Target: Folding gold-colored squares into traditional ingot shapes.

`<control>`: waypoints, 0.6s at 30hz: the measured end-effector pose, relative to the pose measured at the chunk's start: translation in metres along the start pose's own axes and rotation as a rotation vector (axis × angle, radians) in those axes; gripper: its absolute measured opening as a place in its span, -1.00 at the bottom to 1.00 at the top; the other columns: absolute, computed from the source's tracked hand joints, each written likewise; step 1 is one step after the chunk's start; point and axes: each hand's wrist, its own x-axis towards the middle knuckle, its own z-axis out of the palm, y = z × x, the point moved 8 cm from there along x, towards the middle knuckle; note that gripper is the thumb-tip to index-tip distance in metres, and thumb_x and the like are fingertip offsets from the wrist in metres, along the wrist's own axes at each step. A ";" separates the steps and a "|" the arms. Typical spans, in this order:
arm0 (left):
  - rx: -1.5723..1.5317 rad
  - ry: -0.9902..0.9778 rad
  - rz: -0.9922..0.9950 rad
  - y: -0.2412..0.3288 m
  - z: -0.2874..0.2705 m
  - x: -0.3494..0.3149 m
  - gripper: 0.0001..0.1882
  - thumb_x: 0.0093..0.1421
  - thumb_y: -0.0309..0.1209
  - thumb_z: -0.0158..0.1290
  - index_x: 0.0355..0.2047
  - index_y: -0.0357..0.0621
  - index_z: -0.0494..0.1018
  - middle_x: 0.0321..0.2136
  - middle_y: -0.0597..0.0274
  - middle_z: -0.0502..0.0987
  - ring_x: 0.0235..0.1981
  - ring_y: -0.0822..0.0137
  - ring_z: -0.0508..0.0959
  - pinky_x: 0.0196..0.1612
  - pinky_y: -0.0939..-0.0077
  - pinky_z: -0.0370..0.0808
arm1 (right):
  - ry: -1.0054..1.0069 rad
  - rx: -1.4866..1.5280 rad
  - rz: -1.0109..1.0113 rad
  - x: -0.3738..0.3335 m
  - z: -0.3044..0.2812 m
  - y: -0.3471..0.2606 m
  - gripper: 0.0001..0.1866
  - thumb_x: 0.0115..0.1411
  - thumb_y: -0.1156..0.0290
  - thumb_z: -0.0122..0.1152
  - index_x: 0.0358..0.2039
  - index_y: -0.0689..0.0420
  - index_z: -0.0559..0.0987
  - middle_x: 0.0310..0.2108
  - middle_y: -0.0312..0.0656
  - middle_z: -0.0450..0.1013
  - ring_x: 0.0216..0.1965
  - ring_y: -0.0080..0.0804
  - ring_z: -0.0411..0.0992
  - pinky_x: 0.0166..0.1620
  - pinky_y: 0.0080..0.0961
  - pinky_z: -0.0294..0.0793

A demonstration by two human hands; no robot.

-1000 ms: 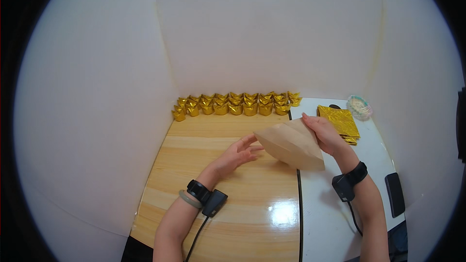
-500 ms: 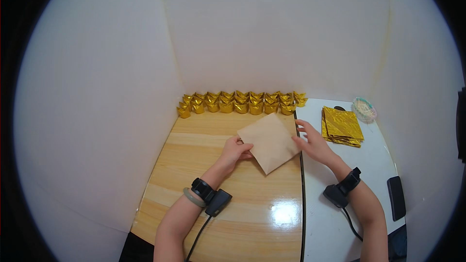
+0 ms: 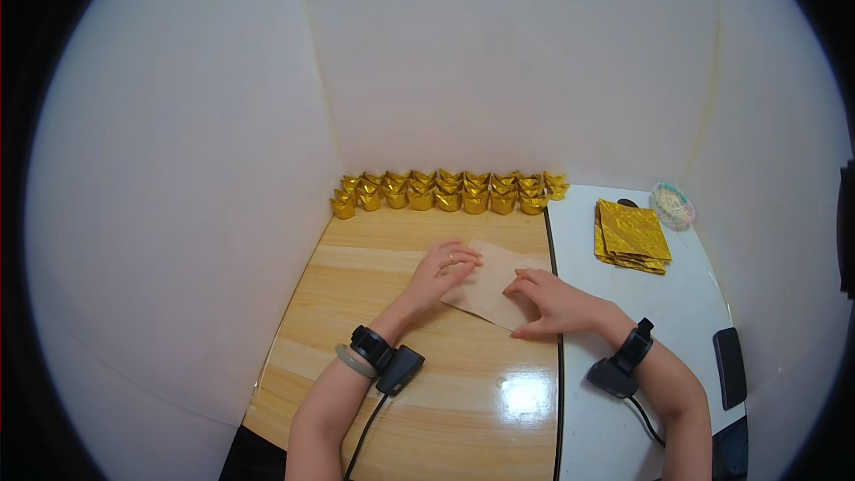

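A square sheet of beige paper (image 3: 494, 281) lies on the wooden tabletop, plain side up. My left hand (image 3: 448, 273) rests over its left side, fingers apart and slightly bent, with a ring on one finger. On the right edge of the sheet is my right hand (image 3: 554, 301), its thumb and fingers spread and the tips touching the paper. Its right corner is hidden under that hand. Behind the sheet stand several folded gold paper ingots (image 3: 448, 200) in rows.
A stack of gold foil sheets (image 3: 632, 236) lies on the white tabletop (image 3: 641, 436) to the right. Past it sits a round woven pad or coil (image 3: 672, 205). A black phone-like slab (image 3: 728, 368) is at the right edge. Pale walls (image 3: 517, 62) enclose the table.
The paper has come down toward me and turned, and now lies flat on the table. My left hand has moved from gripping its edge to resting on top; my right hand has shifted nearer.
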 end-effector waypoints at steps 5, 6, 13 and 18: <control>0.187 -0.265 0.018 0.010 0.022 -0.006 -0.74 0.16 -0.26 0.01 -0.28 -0.17 0.53 -0.22 0.21 0.51 -0.02 0.23 0.33 0.05 0.41 0.26 | -0.015 0.022 0.035 0.001 -0.001 0.011 -0.32 -0.06 0.10 0.25 0.02 0.19 0.31 0.04 0.09 0.20 0.10 -0.04 0.17 0.15 -0.35 0.17; 0.226 -0.268 0.019 0.012 0.023 -0.007 -0.75 0.18 -0.29 -0.03 -0.27 -0.18 0.53 -0.22 0.21 0.51 -0.03 0.25 0.34 0.05 0.42 0.26 | -0.026 0.007 0.034 0.001 0.000 0.012 -0.31 -0.07 0.10 0.24 0.03 0.19 0.30 0.05 0.10 0.19 0.10 -0.05 0.17 0.15 -0.35 0.17; 0.203 -0.215 -0.127 0.001 0.016 -0.006 -0.63 0.23 -0.18 -0.14 -0.26 -0.20 0.52 -0.31 0.22 0.54 -0.13 0.25 0.35 -0.04 0.45 0.30 | 0.079 -0.071 -0.059 -0.002 -0.007 -0.005 -0.26 -0.09 0.15 0.23 0.09 0.19 0.25 0.05 0.07 0.21 0.09 -0.08 0.20 0.11 -0.33 0.22; 0.112 -0.176 -0.136 0.000 0.014 -0.006 -0.61 0.27 -0.18 -0.20 -0.29 -0.22 0.52 -0.42 0.22 0.55 -0.22 0.27 0.40 -0.08 0.45 0.32 | 0.163 -0.035 0.020 -0.003 -0.015 0.002 -0.36 -0.06 0.19 0.22 0.06 0.07 0.31 -0.10 -0.08 0.37 -0.15 -0.15 0.40 -0.13 -0.35 0.43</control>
